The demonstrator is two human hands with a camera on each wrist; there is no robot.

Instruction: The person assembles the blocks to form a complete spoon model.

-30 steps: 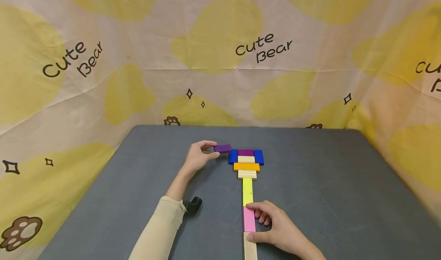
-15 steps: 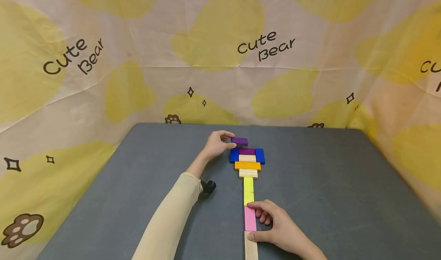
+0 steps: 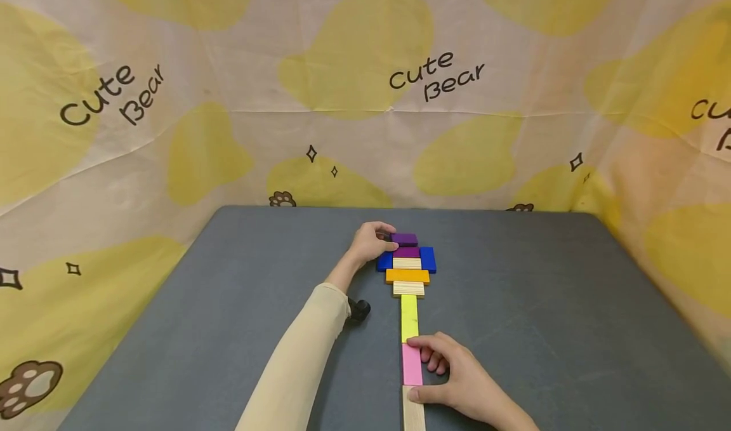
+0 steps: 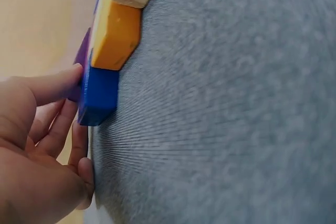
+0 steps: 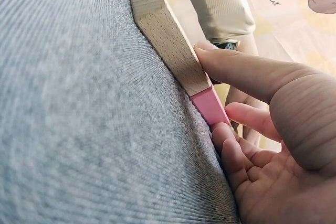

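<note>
In the head view my left hand (image 3: 371, 242) pinches a purple block (image 3: 404, 239) between thumb and fingers at the far end of a block row. In the left wrist view, the blue block (image 4: 100, 98) lies close by the thumb, and the purple block is mostly hidden behind it. My right hand (image 3: 457, 377) rests at the near end. Its index fingertip touches the seam between the yellow block (image 3: 409, 317) and the pink block (image 3: 412, 364). Its thumb lies on the plain wooden block (image 5: 173, 51), and the other fingers are loosely curled beside the pink one.
Between the hands lie an orange block (image 3: 407, 277), a ribbed wooden block (image 3: 408, 289) and another wooden one (image 3: 407, 263). A darker purple block (image 3: 406, 252) sits between the two blue ones. The grey table (image 3: 514, 304) meets a patterned cloth backdrop (image 3: 354, 56).
My left hand has carried the purple block rightward from left of the row to behind its far end, rising and then coming lower. The right hand has stayed in place.
</note>
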